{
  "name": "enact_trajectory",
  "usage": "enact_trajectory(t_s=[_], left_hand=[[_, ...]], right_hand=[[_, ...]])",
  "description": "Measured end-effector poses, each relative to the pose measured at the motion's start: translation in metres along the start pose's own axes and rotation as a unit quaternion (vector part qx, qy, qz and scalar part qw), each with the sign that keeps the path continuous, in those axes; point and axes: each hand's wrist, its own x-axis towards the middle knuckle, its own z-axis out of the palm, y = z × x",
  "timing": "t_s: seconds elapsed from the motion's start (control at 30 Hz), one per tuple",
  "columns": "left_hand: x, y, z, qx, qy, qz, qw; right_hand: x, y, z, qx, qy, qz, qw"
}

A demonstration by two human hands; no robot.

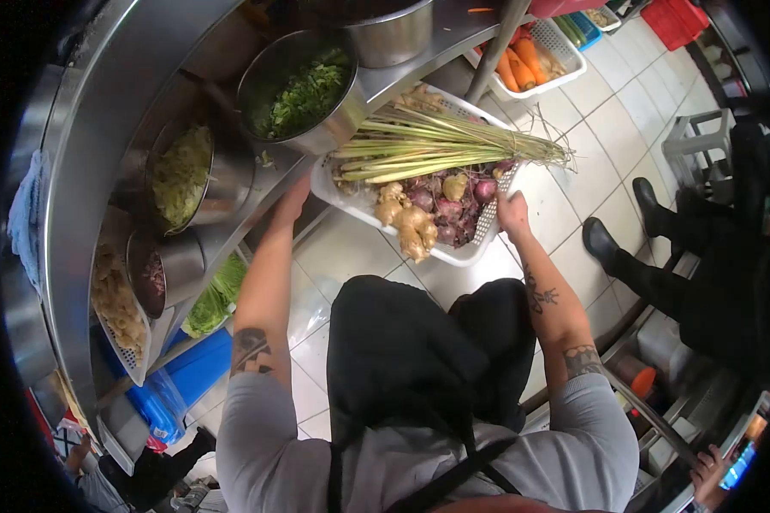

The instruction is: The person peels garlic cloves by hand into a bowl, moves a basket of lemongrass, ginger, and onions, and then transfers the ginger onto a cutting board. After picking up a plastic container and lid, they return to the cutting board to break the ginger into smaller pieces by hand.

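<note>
A white plastic basket (453, 253) holds purple-red onions (447, 210), knobs of ginger (415, 229) and a long bundle of lemongrass stalks (436, 145) laid across the top. My right hand (513, 214) is closed on the basket's right rim. At its left end is my left hand (296, 198), close to the rim beneath a metal shelf; its fingers are hidden. The basket is partly under the shelf, above the tiled floor.
On the shelf (269, 178) stand a pot of chopped greens (304, 98), a pot of shredded pale vegetable (182, 179) and other pots. Below are lettuce (218, 295) and a crate of carrots (522, 64). A person in black boots (603, 244) stands at right, near a grey stool (697, 141).
</note>
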Motion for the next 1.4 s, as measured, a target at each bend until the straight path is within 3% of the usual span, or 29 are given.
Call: enact_trajectory(t_s=[0.1, 0.2, 0.3, 0.37, 0.43, 0.53, 0.67, 0.7, 0.77, 0.9, 1.0, 1.1, 1.13, 1.17, 1.27, 1.33, 1.4], left_hand=[[0.025, 0.002, 0.018, 0.052, -0.036, 0.002, 0.998], [0.001, 0.029, 0.036, 0.168, 0.028, 0.079, 0.982], [-0.007, 0.005, 0.048, 0.239, 0.109, 0.042, 0.964], [-0.027, 0.002, 0.054, 0.251, 0.122, -0.002, 0.96], [-0.046, -0.007, 0.054, 0.223, 0.123, 0.052, 0.966], [-0.078, 0.009, 0.051, 0.126, 0.151, 0.118, 0.973], [-0.131, 0.042, 0.034, 0.031, 0.098, -0.011, 0.995], [-0.136, 0.06, 0.028, 0.025, 0.085, -0.037, 0.995], [-0.135, 0.085, 0.014, 0.067, 0.069, -0.009, 0.995], [-0.145, 0.171, -0.026, -0.013, 0.004, -0.103, 0.995], [-0.139, 0.191, -0.047, -0.032, -0.053, -0.148, 0.987], [-0.117, 0.28, -0.111, -0.048, -0.061, -0.154, 0.985], [-0.164, 0.288, -0.109, -0.044, -0.026, -0.106, 0.993], [-0.164, 0.29, -0.116, -0.063, -0.019, -0.092, 0.994], [-0.142, 0.327, -0.144, -0.099, 0.011, -0.026, 0.995], [-0.124, 0.36, -0.168, -0.002, 0.048, -0.006, 0.999], [-0.088, 0.373, -0.193, -0.005, 0.059, 0.019, 0.998]], right_hand=[[0.003, 0.013, -0.005, -0.097, 0.054, -0.074, 0.991], [-0.01, 0.0, -0.024, -0.057, -0.001, -0.003, 0.998], [-0.015, 0.01, -0.024, 0.001, 0.124, -0.052, 0.991], [-0.026, -0.005, -0.048, 0.068, 0.098, -0.012, 0.993], [-0.048, -0.035, -0.076, 0.089, 0.044, 0.009, 0.995], [-0.069, -0.062, -0.11, 0.081, 0.056, 0.019, 0.995], [-0.115, -0.104, -0.162, 0.064, 0.062, 0.003, 0.996], [-0.122, -0.12, -0.17, 0.045, 0.076, -0.028, 0.996], [-0.137, -0.171, -0.193, -0.025, 0.071, 0.019, 0.997], [-0.164, -0.27, -0.233, -0.023, 0.051, 0.093, 0.994], [-0.174, -0.324, -0.242, -0.047, 0.063, 0.121, 0.99], [-0.172, -0.444, -0.248, -0.064, 0.069, 0.129, 0.987], [-0.202, -0.433, -0.271, -0.033, 0.07, 0.087, 0.993], [-0.208, -0.441, -0.269, -0.019, 0.072, 0.069, 0.995], [-0.205, -0.493, -0.262, 0.034, 0.077, 0.028, 0.996], [-0.19, -0.507, -0.251, 0.064, 0.073, 0.006, 0.995], [-0.176, -0.55, -0.233, 0.091, 0.057, -0.012, 0.994]])
